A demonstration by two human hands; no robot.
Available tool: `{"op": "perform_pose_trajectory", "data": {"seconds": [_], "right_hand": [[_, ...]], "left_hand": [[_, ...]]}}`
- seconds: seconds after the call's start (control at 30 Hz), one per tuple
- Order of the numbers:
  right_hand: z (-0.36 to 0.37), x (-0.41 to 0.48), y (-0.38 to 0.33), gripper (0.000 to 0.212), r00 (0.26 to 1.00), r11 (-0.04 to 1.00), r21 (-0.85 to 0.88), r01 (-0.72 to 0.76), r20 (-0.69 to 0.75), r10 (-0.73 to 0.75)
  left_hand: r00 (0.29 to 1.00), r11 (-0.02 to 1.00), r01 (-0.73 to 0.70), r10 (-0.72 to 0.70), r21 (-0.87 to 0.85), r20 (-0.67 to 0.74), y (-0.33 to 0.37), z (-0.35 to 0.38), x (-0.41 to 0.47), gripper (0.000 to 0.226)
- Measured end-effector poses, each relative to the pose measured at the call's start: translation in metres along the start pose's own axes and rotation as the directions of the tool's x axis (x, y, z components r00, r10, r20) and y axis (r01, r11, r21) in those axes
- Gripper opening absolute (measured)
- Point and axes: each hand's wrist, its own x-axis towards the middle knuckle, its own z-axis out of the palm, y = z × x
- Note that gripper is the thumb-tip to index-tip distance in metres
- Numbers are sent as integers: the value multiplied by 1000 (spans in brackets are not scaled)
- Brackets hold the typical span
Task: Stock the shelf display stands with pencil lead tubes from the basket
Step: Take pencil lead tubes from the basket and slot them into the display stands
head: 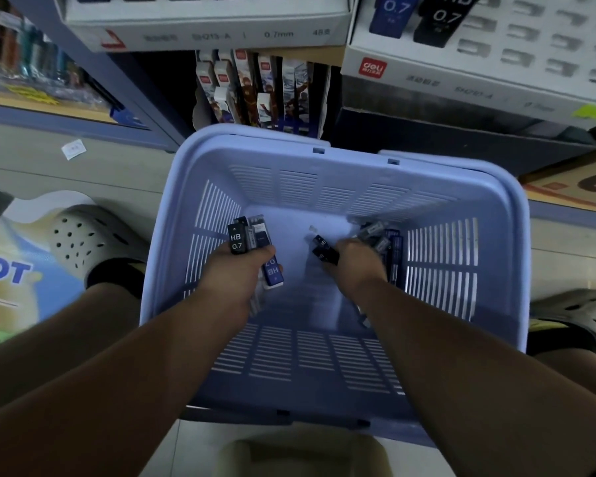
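**Head view: both grips down in the basket**

Position: the left grip (241, 273) is low inside the lilac basket (510, 235), near its left wall. Its fingers are curled round a bundle of lead tubes (252, 235) that fans out past the fingertips. A blue tube (273, 273) in the same hold points back toward the wrist. The right grip (355, 266) is at the centre of the basket floor, fingertips pinching two black tubes (325, 252); this area is motion-blurred. Loose tubes (387, 244) lie heaped just beside it, against the right wall.

Writing: the front black tube of the bundle reads "HB 0.7". The blue tube reads the same, inverted. The right display stand (461, 80) carries a red "deli" logo. The left display stand (203, 36) is printed "0.7mm".

Pose: both bare forearms reach forward and down, backs of the hands up.
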Motion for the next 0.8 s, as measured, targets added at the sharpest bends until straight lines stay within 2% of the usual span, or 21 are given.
{"op": "perform_pose_trajectory", "data": {"seconds": [0.27, 0.43, 0.57, 0.63, 0.8], "right_hand": [[-32, -33, -3, 21, 976, 983, 160, 86, 186, -116], [-64, -72, -12, 22, 981, 894, 440, 88, 117, -154], [-105, -112, -25, 14, 974, 779, 611, 141, 58, -221], [-125, -130, -28, 16, 973, 748, 639, 178, -3, -229], [-173, -174, -32, 25, 961, 773, 570, 278, -149, -235]], "left_hand": [[995, 996, 12, -20, 92, 93, -9, 11, -14, 27], [994, 998, -13, 6, 58, 109, -16, 26, -39, 18], [964, 994, -113, 108, 10, 242, 1, 38, -71, 14], [937, 988, -151, 150, -19, 315, 15, 42, -89, 17], [892, 974, -193, 223, -115, 394, 45, 55, -140, 23]]}}
